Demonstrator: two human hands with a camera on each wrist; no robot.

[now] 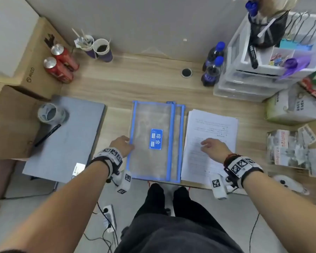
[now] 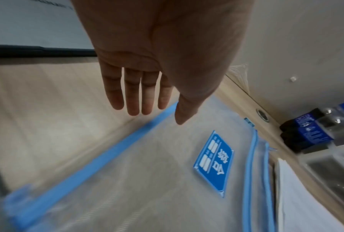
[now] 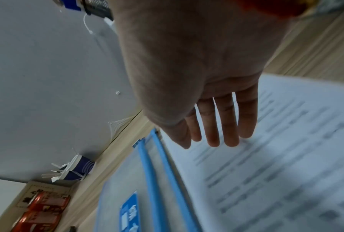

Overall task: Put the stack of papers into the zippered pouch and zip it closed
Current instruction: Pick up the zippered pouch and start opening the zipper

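A clear mesh zippered pouch point(image 1: 150, 125) with blue edging and a blue label point(image 1: 156, 139) lies flat on the desk in front of me; it also shows as pouch point(image 2: 147, 180) and pouch point(image 3: 115, 196). A stack of printed papers point(image 1: 212, 128) lies just right of it, seen close as papers point(image 3: 276, 172). My left hand point(image 1: 121, 144) hovers at the pouch's left edge, fingers point(image 2: 133, 97) straight and holding nothing. My right hand point(image 1: 212, 146) is over the papers, fingers point(image 3: 226, 125) extended and empty.
A grey laptop point(image 1: 67, 139) with a tape roll point(image 1: 50, 114) and pen lies at the left. Red cans point(image 1: 60, 63) and paper cups point(image 1: 98, 48) stand at the back left, dark bottles point(image 1: 212, 68) and a plastic drawer unit point(image 1: 263, 70) at the back right.
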